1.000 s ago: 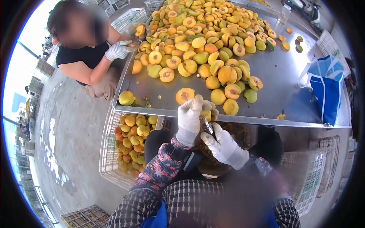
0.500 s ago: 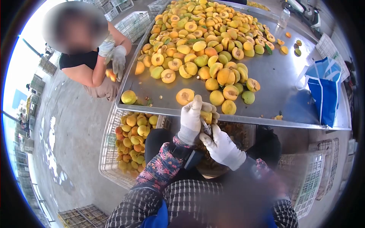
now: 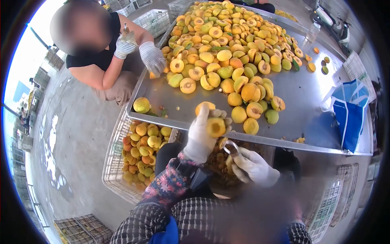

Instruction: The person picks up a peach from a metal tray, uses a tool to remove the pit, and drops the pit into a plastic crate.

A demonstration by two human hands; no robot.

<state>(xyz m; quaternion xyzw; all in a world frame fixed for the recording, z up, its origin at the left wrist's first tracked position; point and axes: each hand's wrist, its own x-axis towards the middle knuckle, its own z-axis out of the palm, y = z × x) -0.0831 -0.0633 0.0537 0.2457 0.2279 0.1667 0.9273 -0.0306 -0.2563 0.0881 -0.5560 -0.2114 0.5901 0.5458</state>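
My left hand [image 3: 199, 137], in a white glove, grips a yellow peach half [image 3: 215, 127] with a hollow in its cut face, just off the table's near edge. In my gloved right hand [image 3: 258, 168] is a pitting tool [image 3: 232, 146] with a curved metal loop. A brown pit [image 3: 223, 142] sits at the loop's tip, apart from the peach half. Another cut peach [image 3: 204, 107] lies on the metal table [image 3: 191, 116] behind my left fingers, partly hidden by them.
A large heap of halved peaches [image 3: 227, 53] covers the table's far part. Below the edge stand a crate of peaches [image 3: 111, 166] and a container of dark scraps [image 3: 219, 164]. A blue bag [image 3: 348, 118] stands at right. A co-worker's gloved hand [image 3: 152, 58] reaches the table's left edge.
My right hand has drawn the tool down and right out of the peach half, with the pit on it. The co-worker's hands have parted, one moving onto the table.
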